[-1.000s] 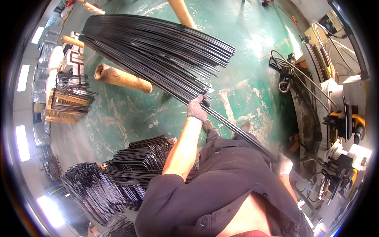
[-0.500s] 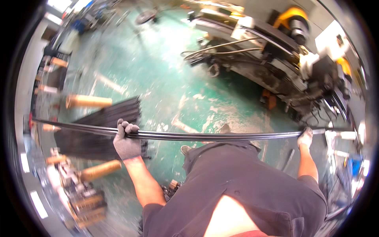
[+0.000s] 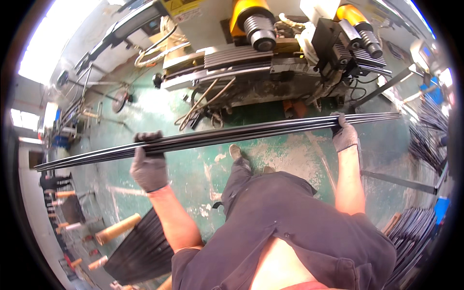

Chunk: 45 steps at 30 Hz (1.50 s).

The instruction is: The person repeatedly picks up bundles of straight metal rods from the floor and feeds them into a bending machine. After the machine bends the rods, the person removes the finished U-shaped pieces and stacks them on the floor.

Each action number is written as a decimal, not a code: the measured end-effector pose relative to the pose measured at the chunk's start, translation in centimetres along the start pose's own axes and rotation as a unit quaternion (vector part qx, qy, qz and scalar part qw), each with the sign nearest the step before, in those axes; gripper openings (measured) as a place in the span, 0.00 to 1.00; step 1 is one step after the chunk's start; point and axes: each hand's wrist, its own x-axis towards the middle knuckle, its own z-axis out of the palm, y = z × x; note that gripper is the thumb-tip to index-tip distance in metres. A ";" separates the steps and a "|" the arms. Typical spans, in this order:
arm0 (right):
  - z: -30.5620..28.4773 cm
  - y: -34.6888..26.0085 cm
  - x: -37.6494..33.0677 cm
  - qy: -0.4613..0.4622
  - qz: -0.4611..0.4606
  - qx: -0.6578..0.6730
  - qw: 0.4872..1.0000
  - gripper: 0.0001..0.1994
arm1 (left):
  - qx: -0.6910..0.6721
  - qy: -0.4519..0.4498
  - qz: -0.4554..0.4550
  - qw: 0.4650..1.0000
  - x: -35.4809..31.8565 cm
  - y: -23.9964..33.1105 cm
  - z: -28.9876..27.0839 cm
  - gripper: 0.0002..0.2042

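A bundle of several long, thin black rods (image 3: 232, 134) stretches across in front of me, a little higher at its right end. My left hand (image 3: 150, 164), in a grey glove with dark fingers, is closed around the bundle left of its middle. Toward the right end, my right hand (image 3: 344, 133) in a similar glove grips the same rods, its fingers curled over the top. The rods' left end fans out slightly over the floor. Whether they are solid or hollow cannot be told.
A long machine (image 3: 270, 72) with yellow-and-black motor units (image 3: 251, 21) stands ahead. Another stack of black rods (image 3: 140, 251) rests at lower left beside cardboard-coloured rollers (image 3: 118, 228). More rods (image 3: 413, 237) lie at lower right, near a metal bar (image 3: 398, 181). A person (image 3: 55, 182) stands far left.
I have turned left to right, so the machine now lies straight ahead and the rod stack has slid to lower left. Both hands still hold the rods, now raised and nearer the machine.
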 end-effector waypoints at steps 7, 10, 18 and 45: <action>10.0 -1.2 2.6 0.034 -0.110 0.026 0.993 0.14 | 0.090 0.107 0.016 0.990 12.4 -0.9 -4.2 0.18; 16.4 2.0 2.2 -0.029 -0.115 0.010 0.993 0.10 | 0.116 0.162 -0.021 0.980 16.6 -2.6 -6.0 0.15; 20.6 -1.3 14.1 0.041 -0.091 0.027 0.995 0.07 | -0.039 0.156 -0.105 0.981 26.0 -2.1 -11.4 0.13; 23.3 0.3 19.5 0.116 -0.135 0.003 0.984 0.16 | -0.072 0.165 -0.138 0.974 32.0 -8.2 -14.9 0.15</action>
